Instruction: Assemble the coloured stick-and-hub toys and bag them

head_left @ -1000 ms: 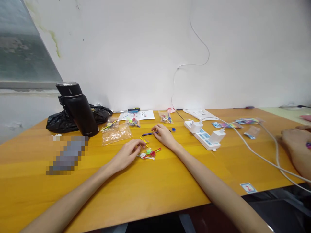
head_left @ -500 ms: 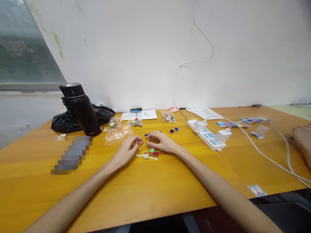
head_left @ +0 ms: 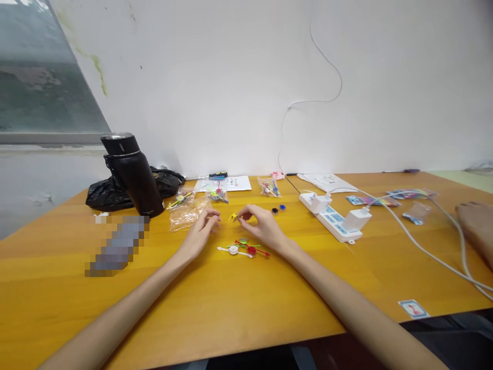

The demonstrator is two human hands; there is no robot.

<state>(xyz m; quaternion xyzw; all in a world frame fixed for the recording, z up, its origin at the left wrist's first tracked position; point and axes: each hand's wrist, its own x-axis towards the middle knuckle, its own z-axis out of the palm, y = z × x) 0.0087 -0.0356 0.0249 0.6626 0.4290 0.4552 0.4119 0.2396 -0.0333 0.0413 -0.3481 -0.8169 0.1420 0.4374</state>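
Between the thumb and fingers of my right hand (head_left: pixel 262 226) is a yellow plastic arrow (head_left: pixel 233 217), seen partly, lifted off the table. My left hand (head_left: pixel 201 230) is just to its left, fingers loosely curved and a little apart, with nothing visible in them. Nearer to me, below both hands, lie a white plastic arrow with a round hub (head_left: pixel 233 250), a red arrow (head_left: pixel 251 251) and a green arrow (head_left: pixel 243 242), partly overlapping. A black round piece (head_left: pixel 275 210) and a blue round piece (head_left: pixel 282 207) lie right of my right hand.
A black bottle (head_left: pixel 134 177) stands at left before a black plastic bag (head_left: pixel 102 192). Clear plastic bags (head_left: pixel 188 213) lie behind my left hand. At right are a white power strip (head_left: pixel 335 223) with chargers and cables, colourful packets (head_left: pixel 373 201) and another person's hand (head_left: pixel 475 223).
My right hand has taken hold of the yellow arrow and raised it. My left hand has drawn slightly left, away from the arrows. The view has shifted a little.
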